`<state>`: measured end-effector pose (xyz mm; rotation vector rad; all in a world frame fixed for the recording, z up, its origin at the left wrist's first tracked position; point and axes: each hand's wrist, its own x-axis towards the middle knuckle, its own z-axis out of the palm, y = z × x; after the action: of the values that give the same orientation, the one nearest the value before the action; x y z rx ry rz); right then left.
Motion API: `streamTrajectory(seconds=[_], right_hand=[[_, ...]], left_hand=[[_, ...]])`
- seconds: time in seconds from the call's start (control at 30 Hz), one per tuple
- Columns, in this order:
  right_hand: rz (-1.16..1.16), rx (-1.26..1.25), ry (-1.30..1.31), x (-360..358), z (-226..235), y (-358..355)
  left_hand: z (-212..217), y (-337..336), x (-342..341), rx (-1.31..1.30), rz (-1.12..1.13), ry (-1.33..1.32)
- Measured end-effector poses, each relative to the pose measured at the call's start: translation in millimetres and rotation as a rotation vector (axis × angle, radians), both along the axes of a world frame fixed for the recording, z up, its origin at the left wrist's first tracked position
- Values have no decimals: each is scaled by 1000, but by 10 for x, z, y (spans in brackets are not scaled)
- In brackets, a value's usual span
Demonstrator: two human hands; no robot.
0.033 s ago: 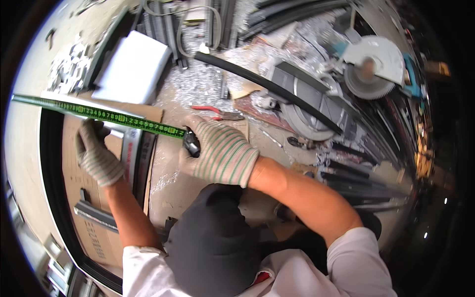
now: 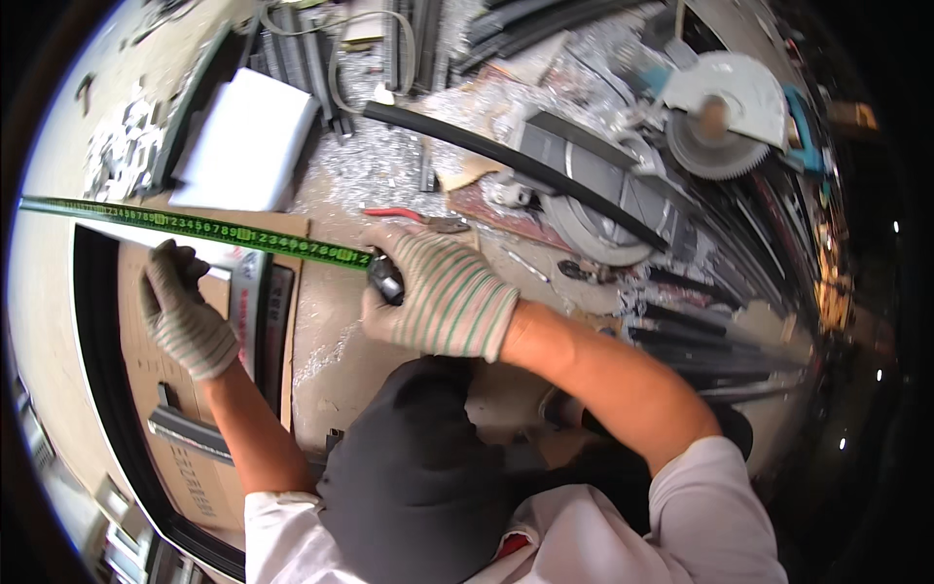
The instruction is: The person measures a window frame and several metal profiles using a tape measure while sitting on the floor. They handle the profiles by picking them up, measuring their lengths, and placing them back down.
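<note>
My right hand (image 2: 443, 292), in a striped knit glove, grips the dark case of a tape measure (image 2: 387, 280). The green tape blade (image 2: 209, 229) runs out from the case toward the far left, and its tip is too small to make out. My left hand (image 2: 190, 316), gloved in the same way with dark fingertips, is just below the blade with its fingers loosely bent and apart. I see nothing in it. Beneath the left hand lie a black-edged frame (image 2: 97, 360) and a sheet of cardboard (image 2: 146, 360).
Red-handled pliers (image 2: 394, 213) lie beyond my right hand. A circular-blade saw (image 2: 720, 122) stands at the far right, with a long black strip (image 2: 516, 161) across its base. White sheets (image 2: 243, 141), clear plastic wrap (image 2: 365, 161) and dark profiles (image 2: 700, 365) lie around.
My right hand and the tape case have shifted slightly to the right. The left hand stays nearly in place under the blade. The whole view has moved a little.
</note>
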<state>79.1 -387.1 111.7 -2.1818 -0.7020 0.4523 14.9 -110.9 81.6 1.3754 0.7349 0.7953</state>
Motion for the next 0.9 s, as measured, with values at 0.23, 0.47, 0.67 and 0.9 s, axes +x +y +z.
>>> streamTrajectory(seconds=[0.23, 0.47, 0.67, 0.9], right_hand=[[-177, -129, 296, 395, 116, -1804], [-263, -375, 145, 600, 72, -3126], [-248, -472, 31, 667, -338, -4008], [-244, -483, 101, 699, -681, -4332]], left_hand=[[291, -1190, 519, 238, -465, 53], [212, -2040, 1113, 776, -1076, -157], [70, -2643, 1557, 1216, -1282, -377], [-529, -3044, 1944, 1429, -1460, -51]])
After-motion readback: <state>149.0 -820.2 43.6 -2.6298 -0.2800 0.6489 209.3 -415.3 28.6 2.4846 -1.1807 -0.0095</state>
